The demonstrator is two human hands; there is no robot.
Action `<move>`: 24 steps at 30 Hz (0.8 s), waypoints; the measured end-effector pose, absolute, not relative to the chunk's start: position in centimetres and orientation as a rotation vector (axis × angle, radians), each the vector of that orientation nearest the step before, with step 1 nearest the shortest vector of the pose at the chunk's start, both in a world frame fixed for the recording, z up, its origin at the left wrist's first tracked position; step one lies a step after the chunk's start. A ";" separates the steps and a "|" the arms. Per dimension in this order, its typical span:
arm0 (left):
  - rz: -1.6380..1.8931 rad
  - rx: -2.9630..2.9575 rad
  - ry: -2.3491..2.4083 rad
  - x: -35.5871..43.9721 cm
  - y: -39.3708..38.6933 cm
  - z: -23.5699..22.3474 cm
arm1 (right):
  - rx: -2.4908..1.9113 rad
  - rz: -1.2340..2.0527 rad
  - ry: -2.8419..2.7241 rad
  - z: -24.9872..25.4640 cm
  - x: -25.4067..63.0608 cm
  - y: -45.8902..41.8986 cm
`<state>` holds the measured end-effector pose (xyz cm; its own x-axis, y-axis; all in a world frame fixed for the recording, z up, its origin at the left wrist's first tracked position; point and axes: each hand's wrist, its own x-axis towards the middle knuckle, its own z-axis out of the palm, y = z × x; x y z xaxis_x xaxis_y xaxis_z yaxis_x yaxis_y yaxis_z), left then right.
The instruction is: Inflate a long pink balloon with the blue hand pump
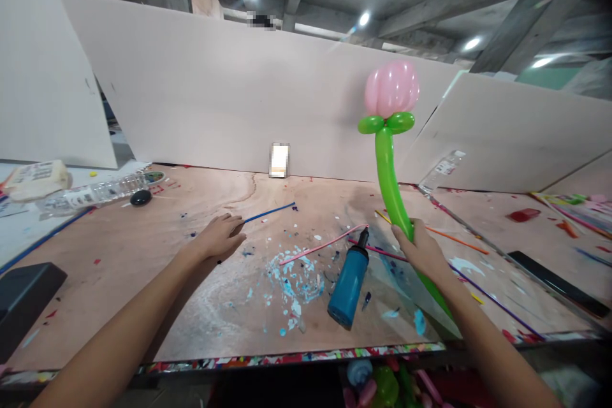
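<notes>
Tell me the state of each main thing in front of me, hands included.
Flower: inflated, bloom up
Right hand: closed around the flower
Left hand: lowered, grip unclear
Pump: lying on its side
Blue balloon: uninflated
Pink balloon: uninflated
Magenta balloon: uninflated
Orange balloon: uninflated
Purple balloon: uninflated

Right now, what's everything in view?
Table: one, brown, centre
Balloon flower: one, pink and green, right
Pump: one, blue, table
Limp balloons: several, mixed, table
Inflated balloons: several, mixed, below
Scraps: many, mixed, table
Bottles: two or more, clear, both sides
Package: one, cream, left
Bright rectangle: one, white, back
Round object: one, black, left
Box: one, dark, left
Slab: one, black, right
Boards: several, whitish, behind
Left hand: one, bare, by blue balloon
Right hand: one, bare, holding balloon flower
</notes>
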<state>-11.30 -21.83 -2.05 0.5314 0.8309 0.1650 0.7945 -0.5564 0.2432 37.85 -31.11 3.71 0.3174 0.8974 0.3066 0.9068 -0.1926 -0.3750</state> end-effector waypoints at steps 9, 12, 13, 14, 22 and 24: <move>0.385 2.645 1.407 -11.5 -21.7 -2.3 | -1.506 1.056 -1.323 6.7 33.5 -31.1; 0.373 2.662 1.404 -11.5 -21.5 -2.5 | -1.374 1.240 -1.181 7.1 32.1 -30.5; 0.365 2.663 1.405 -11.5 -21.5 -2.5 | -1.335 1.264 -1.155 7.1 31.7 -30.2; 0.360 2.662 1.407 -11.5 -21.5 -2.5 | -1.296 1.275 -1.136 7.0 31.4 -29.8; 0.358 2.646 1.398 -11.4 -21.8 -2.1 | -1.081 1.415 -0.952 7.1 28.8 -27.9; 0.365 2.636 1.402 -11.3 -21.9 -2.0 | -1.045 1.458 -0.925 7.2 28.6 -27.4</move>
<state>-11.33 -21.91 -2.02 0.5382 0.8294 0.1495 0.7970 -0.5586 0.2299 28.56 -27.37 7.17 -0.0487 0.9912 -0.1228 -0.3113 -0.1319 -0.9411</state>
